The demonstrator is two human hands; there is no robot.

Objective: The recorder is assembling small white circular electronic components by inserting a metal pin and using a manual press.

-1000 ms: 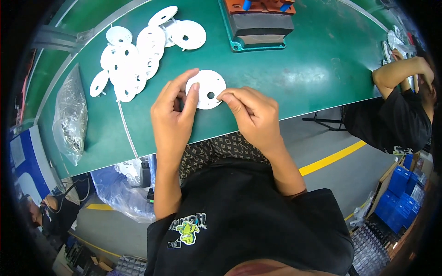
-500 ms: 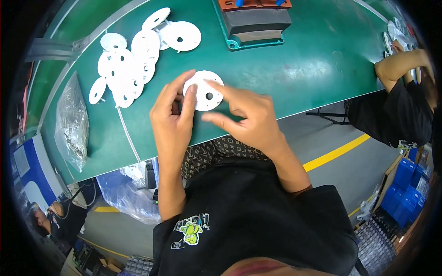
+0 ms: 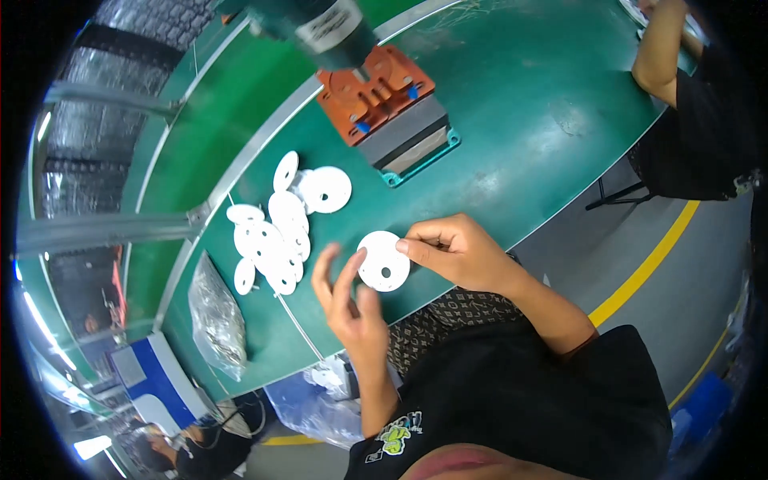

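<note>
Narrow grip — the right hand's (image 3: pixel 468 252) thumb and fingertip pinch the edge of a smooth, flat white disc (image 3: pixel 378 254), round and pierced by a dark hole, on the wearer's side of the orange-topped fixture (image 3: pixel 394 120); the blurred left hand (image 3: pixel 352 312) spreads its fingers at the disc's other edge, contact unclear. Left of that fixture, similar discs (image 3: pixel 272 246) overlap on the smooth green tabletop (image 3: pixel 520 132) — and farther left, a crinkled clear plastic bag (image 3: pixel 214 320) holds silvery pieces.
</note>
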